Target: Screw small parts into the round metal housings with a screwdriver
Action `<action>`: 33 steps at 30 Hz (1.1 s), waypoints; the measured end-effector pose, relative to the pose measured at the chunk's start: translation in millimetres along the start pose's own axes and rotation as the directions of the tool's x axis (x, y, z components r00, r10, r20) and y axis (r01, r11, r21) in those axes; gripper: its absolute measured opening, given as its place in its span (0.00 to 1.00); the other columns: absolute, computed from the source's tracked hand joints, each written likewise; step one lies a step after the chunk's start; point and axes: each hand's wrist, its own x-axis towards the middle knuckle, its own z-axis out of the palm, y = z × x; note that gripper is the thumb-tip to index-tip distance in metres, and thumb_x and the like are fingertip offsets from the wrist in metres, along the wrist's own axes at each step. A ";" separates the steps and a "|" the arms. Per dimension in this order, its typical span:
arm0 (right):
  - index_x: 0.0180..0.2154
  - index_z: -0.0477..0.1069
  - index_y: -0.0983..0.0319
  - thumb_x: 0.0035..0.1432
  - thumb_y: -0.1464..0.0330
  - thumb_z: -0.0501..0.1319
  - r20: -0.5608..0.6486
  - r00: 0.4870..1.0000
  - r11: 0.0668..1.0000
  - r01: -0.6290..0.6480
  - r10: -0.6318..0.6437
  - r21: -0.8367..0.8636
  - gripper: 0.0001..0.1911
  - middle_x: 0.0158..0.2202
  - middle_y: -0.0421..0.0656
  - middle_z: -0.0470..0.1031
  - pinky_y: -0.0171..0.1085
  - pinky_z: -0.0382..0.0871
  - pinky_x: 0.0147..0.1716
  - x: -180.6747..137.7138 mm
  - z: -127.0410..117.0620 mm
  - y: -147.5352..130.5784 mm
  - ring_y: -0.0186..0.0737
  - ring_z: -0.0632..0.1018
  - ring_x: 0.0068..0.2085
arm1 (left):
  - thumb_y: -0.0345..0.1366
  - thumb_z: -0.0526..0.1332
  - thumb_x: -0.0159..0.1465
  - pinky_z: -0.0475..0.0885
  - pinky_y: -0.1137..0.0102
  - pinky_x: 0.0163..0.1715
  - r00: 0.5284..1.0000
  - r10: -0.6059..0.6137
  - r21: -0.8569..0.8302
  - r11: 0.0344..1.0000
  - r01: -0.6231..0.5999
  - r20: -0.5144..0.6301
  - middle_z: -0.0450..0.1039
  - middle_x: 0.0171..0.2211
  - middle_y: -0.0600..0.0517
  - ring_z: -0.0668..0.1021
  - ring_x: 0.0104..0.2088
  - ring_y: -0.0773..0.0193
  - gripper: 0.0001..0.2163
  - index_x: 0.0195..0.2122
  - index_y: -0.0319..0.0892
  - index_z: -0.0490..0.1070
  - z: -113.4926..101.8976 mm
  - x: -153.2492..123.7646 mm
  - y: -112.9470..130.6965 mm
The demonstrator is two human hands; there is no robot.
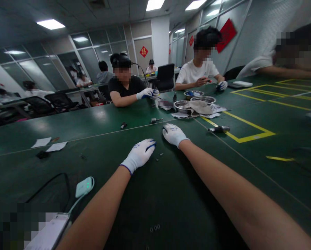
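Both my hands wear white gloves and rest on the green table (98,121). My left hand (140,152) lies with its fingers curled loosely, fingertips near some tiny metal rings (159,156). My right hand (174,134) lies flat, palm down, fingers stretched toward the table's middle seam. Neither hand visibly holds anything. Two more small rings (155,228) lie close to me between my forearms.
A small metal part (155,120) and a black piece (123,125) lie beyond my hands. A screwdriver-like tool (219,129) sits inside yellow tape lines. Metal bowls (182,105) and a cloth stand further back. Paper slips (48,144), a phone (50,234) and a cabled device (84,186) lie left. Other people sit opposite.
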 end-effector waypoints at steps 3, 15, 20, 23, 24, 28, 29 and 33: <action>0.62 0.73 0.66 0.71 0.64 0.52 0.003 0.997 0.996 0.083 -0.083 0.028 0.24 0.67 0.54 0.70 0.44 0.60 0.68 -22.8 -1.5 -7.3 0.50 0.70 0.67 | 0.41 0.52 0.73 0.61 0.59 0.71 0.999 -0.022 -0.004 1.000 0.022 -0.024 0.71 0.66 0.46 0.71 0.68 0.55 0.21 0.62 0.43 0.75 2.4 -5.3 1.2; 0.63 0.72 0.63 0.69 0.65 0.56 -0.022 0.964 0.920 0.261 -0.266 0.293 0.25 0.64 0.51 0.74 0.47 0.63 0.69 -106.2 -2.4 -49.7 0.48 0.74 0.65 | 0.31 0.59 0.63 0.64 0.57 0.70 0.980 -0.103 -0.224 0.973 0.063 -0.170 0.77 0.60 0.46 0.77 0.63 0.52 0.19 0.53 0.44 0.81 10.5 -36.4 16.9; 0.64 0.71 0.62 0.69 0.68 0.54 -0.149 0.967 0.864 0.253 -0.208 0.434 0.25 0.63 0.49 0.76 0.44 0.66 0.67 -119.9 1.2 -54.9 0.45 0.76 0.63 | 0.28 0.58 0.55 0.73 0.54 0.62 0.904 -0.329 -0.721 0.693 0.033 -0.274 0.83 0.50 0.45 0.82 0.54 0.52 0.19 0.45 0.40 0.83 11.6 -39.8 6.5; 0.63 0.72 0.60 0.69 0.69 0.54 -0.177 0.964 0.903 0.250 -0.199 0.349 0.24 0.63 0.48 0.76 0.46 0.65 0.66 -121.9 -1.6 -59.2 0.46 0.75 0.63 | 0.28 0.56 0.53 0.76 0.56 0.59 0.806 -0.503 -0.837 0.546 0.016 -0.313 0.84 0.48 0.45 0.83 0.52 0.54 0.21 0.45 0.41 0.82 13.4 -38.6 -1.4; 0.62 0.73 0.59 0.69 0.68 0.56 -0.160 0.964 0.926 0.251 -0.212 0.282 0.23 0.63 0.49 0.75 0.48 0.65 0.66 -122.1 -3.0 -61.7 0.48 0.74 0.63 | 0.27 0.56 0.53 0.76 0.56 0.59 0.789 -0.522 -0.836 0.548 0.019 -0.324 0.84 0.47 0.45 0.83 0.52 0.54 0.21 0.45 0.41 0.82 14.3 -37.8 -3.0; 0.59 0.77 0.56 0.70 0.61 0.57 -0.066 0.967 0.968 0.249 -0.246 0.043 0.20 0.65 0.50 0.72 0.54 0.63 0.64 -119.7 -7.5 -75.4 0.56 0.70 0.65 | 0.28 0.59 0.53 0.72 0.55 0.63 0.776 -0.515 -0.803 0.596 0.019 -0.364 0.84 0.47 0.45 0.82 0.53 0.54 0.17 0.42 0.40 0.82 18.2 -34.1 -4.7; 0.57 0.78 0.55 0.70 0.60 0.57 -0.045 0.967 0.968 0.250 -0.249 0.021 0.19 0.65 0.49 0.72 0.54 0.63 0.63 -118.3 -7.8 -78.8 0.56 0.69 0.65 | 0.28 0.59 0.54 0.71 0.55 0.64 0.775 -0.514 -0.800 0.600 0.017 -0.369 0.84 0.47 0.46 0.82 0.53 0.54 0.16 0.41 0.40 0.82 18.9 -33.4 -4.7; 0.52 0.81 0.55 0.69 0.61 0.59 -0.016 0.968 0.965 0.252 -0.251 0.068 0.16 0.61 0.48 0.76 0.53 0.64 0.61 -111.0 -5.0 -87.6 0.54 0.72 0.61 | 0.30 0.61 0.56 0.72 0.56 0.63 0.775 -0.512 -0.798 0.602 0.016 -0.371 0.84 0.47 0.45 0.82 0.53 0.55 0.14 0.41 0.40 0.82 20.4 -32.5 -5.7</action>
